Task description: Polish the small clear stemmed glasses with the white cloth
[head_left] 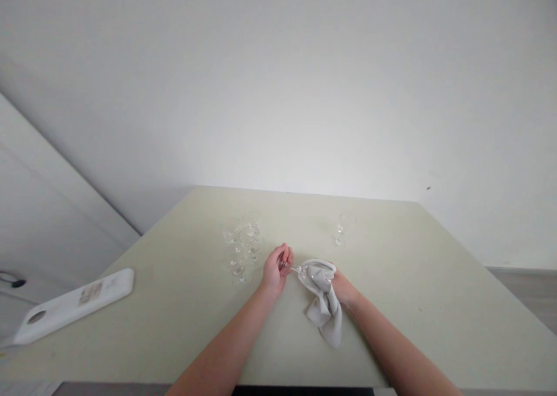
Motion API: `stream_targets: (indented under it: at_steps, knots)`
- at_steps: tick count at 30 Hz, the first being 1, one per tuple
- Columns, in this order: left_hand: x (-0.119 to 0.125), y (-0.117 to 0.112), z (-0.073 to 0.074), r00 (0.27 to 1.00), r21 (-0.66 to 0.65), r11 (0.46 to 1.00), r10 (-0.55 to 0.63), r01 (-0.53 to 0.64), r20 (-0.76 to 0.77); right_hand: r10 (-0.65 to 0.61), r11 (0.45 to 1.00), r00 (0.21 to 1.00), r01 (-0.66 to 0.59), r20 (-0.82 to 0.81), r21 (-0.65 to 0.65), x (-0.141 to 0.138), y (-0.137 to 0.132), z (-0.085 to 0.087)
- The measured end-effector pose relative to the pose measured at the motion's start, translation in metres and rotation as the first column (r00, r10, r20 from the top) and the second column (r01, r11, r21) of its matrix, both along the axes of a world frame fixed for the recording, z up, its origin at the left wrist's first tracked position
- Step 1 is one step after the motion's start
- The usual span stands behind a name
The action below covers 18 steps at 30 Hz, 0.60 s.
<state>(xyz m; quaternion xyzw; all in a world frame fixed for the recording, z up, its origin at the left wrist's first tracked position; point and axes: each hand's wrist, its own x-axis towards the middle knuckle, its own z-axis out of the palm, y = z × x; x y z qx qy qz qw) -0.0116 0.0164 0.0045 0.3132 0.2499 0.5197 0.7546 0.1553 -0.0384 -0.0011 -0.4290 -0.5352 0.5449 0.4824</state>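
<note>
My left hand (275,267) pinches the stem and foot of a clear wine glass (304,270) that lies sideways above the table. Its bowl is wrapped in a light grey cloth (324,304), which my right hand (342,285) grips from behind; most of that hand is hidden by the cloth. The cloth's loose end hangs down toward the pale table (413,291). A cluster of several clear stemmed glasses (242,242) stands just left of my left hand. A single clear glass (342,229) stands apart, farther back on the right.
A white cutting board (72,306) lies at the table's left edge, partly overhanging. A plain white wall (278,94) rises behind the table. A white cabinet front (35,222) stands at the left, and grey floor (528,291) shows at the right.
</note>
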Motion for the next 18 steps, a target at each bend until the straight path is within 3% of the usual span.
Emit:
stream_targets:
  at_steps: [11,18]
  knots:
    - [0.001,0.001,0.000,1.000,-0.016,1.000,0.018,-0.018,0.012,-0.046,0.993,0.997,0.039,-0.061,-0.110,-0.005,0.000,-0.002]
    - [0.005,0.000,-0.005,0.997,-0.066,0.998,0.024,-0.019,0.072,-0.142,0.984,0.957,0.109,-0.253,-0.140,-0.018,-0.001,0.011]
